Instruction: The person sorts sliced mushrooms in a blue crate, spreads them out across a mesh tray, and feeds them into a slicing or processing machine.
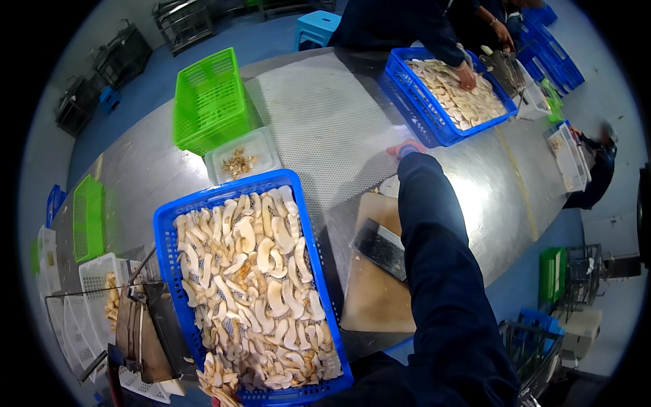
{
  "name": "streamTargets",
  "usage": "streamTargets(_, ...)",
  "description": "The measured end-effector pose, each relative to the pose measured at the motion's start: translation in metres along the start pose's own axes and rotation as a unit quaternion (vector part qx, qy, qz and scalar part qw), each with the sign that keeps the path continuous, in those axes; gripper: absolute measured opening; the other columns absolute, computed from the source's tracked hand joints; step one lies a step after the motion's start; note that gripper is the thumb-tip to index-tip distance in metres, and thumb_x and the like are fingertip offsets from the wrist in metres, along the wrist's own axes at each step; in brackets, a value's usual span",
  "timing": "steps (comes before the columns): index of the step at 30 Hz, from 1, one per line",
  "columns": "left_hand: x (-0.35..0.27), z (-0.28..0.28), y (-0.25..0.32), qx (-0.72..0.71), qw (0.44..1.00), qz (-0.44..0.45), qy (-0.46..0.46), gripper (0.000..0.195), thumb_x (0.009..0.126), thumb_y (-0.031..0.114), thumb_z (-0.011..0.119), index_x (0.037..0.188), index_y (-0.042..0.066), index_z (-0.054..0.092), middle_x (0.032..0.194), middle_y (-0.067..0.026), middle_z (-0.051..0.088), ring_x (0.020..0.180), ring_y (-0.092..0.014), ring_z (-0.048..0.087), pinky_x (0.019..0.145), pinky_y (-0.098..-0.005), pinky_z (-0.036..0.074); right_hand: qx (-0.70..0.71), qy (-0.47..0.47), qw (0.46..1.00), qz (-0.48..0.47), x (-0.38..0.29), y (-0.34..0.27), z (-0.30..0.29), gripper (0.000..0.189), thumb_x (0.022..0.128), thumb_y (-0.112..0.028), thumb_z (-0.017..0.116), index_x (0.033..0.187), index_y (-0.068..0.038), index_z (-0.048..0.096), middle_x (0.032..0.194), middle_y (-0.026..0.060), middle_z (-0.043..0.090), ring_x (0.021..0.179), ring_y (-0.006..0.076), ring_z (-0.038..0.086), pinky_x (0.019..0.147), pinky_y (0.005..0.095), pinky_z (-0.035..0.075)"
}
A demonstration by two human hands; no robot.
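Note:
Sliced mushrooms (277, 300) cover the mesh liner of a blue plastic crate (299, 203) before me. At the crate's lower left corner, a bunch of mushroom slices (217, 374) overlaps the rim, held by my left hand (215, 402), of which only a sliver shows at the picture's bottom edge. My right arm stretches away across the table; my right hand (407, 148) is at the near right edge of a white plastic mesh sheet (315, 112). Its fingers are too small and blurred to read. Beneath that arm, a cleaver (377, 248) lies on a tan cutting board (374, 305).
A green basket (211, 102) stands behind a clear tub (244, 155) with mushroom scraps. Left of my crate is a metal slicer (140, 330). Across the steel table (137, 152), a person's hand (465, 77) touches slices in another blue crate (442, 137). Another person sits far right.

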State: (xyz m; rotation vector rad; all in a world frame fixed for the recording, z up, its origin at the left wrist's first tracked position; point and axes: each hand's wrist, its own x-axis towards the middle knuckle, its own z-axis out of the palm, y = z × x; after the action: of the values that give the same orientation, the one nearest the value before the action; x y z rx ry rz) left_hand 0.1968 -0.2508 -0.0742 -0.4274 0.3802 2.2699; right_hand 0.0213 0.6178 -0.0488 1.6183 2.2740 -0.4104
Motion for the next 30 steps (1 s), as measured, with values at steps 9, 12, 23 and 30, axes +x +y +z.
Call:
streamTargets(9,-0.025,-0.018,-0.001,0.002,0.978,-0.064,-0.197,0.044,0.091,0.042,0.04,0.105,0.003,0.055,0.093,-0.0147,0.064,0.085,-0.035,0.062,0.08,-0.0555,0.046,0.055,0.072,0.996,-0.006,0.021,0.032,-0.019,0.069,0.06,-0.051,0.073,0.102,0.002,0.061,0.113,0.0179,0.058,0.103,0.0271,0.058,0.084,0.0325,0.048)
streamTargets(12,-0.023,-0.022,-0.012,-0.015,0.965,0.034,-0.258,0.043,0.091,0.041,0.04,0.105,0.003,0.056,0.09,-0.0133,0.065,0.08,-0.032,0.063,0.079,-0.0519,0.048,0.15,-0.08,0.985,-0.003,0.019,0.018,-0.024,0.074,0.056,-0.051,0.077,0.106,0.002,0.06,0.105,0.0172,0.062,0.107,0.024,0.056,0.09,0.0299,0.043)
streamTargets(23,-0.041,0.011,-0.025,0.235,0.928,0.173,0.232,0.048,0.078,0.033,0.058,0.115,0.003,0.052,0.1,-0.0163,0.063,0.083,-0.035,0.064,0.071,-0.0521,0.054,0.014,0.091,0.995,-0.045,0.065,0.039,-0.004,0.08,0.066,-0.062,0.06,0.112,0.004,0.057,0.119,0.0226,0.053,0.115,0.0288,0.05,0.095,0.0331,0.039)
streamTargets(30,-0.051,-0.01,-0.026,-0.001,0.973,0.186,0.138,0.032,0.081,0.035,0.055,0.096,0.007,0.057,0.069,-0.0027,0.056,0.068,-0.027,0.06,0.075,-0.0481,0.051,0.043,0.077,0.959,-0.271,-0.024,-0.012,-0.13,0.03,0.076,-0.033,0.06,0.082,-0.005,0.065,0.071,0.0125,0.064,0.07,0.0243,0.063,0.067,0.0371,0.048)
